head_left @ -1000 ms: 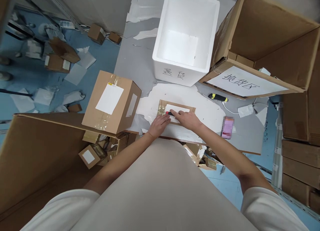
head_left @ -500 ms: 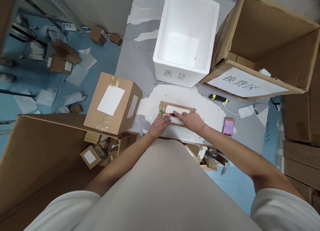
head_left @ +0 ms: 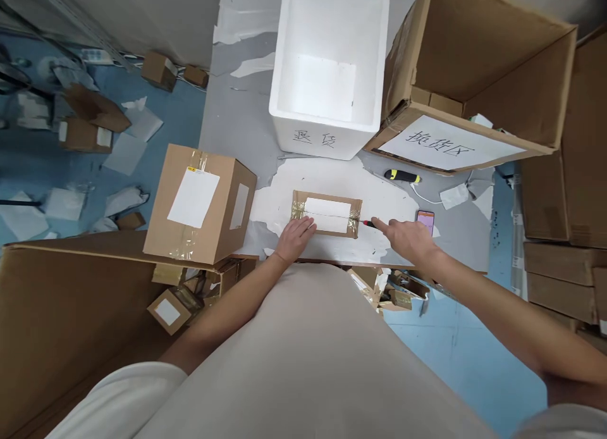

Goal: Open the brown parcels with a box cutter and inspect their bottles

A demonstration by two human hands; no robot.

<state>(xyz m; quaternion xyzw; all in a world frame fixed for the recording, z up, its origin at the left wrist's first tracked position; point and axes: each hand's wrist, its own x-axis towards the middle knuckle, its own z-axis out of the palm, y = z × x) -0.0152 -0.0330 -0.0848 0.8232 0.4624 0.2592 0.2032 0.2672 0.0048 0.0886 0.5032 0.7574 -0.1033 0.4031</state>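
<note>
A small flat cardboard parcel (head_left: 327,214) with a white label and clear tape lies on the table's white sheet (head_left: 389,198). My left hand (head_left: 294,237) presses on its near left corner, fingers spread. My right hand (head_left: 405,238) is just right of the parcel and grips a red-and-black cutter (head_left: 369,224) whose tip points at the parcel's right end. A thin line runs along the label's middle.
A taped brown box (head_left: 202,202) stands to the left. Behind the parcel are a white foam box (head_left: 327,66) and a big open carton (head_left: 474,78) with a paper sign. A yellow-black tool (head_left: 401,175), a phone (head_left: 425,219) and a white cable lie right. Scrap boxes litter the blue floor.
My right hand has drawn the cutter from the parcel's left end across the label to beyond its right end. My left hand stays on the near left corner.
</note>
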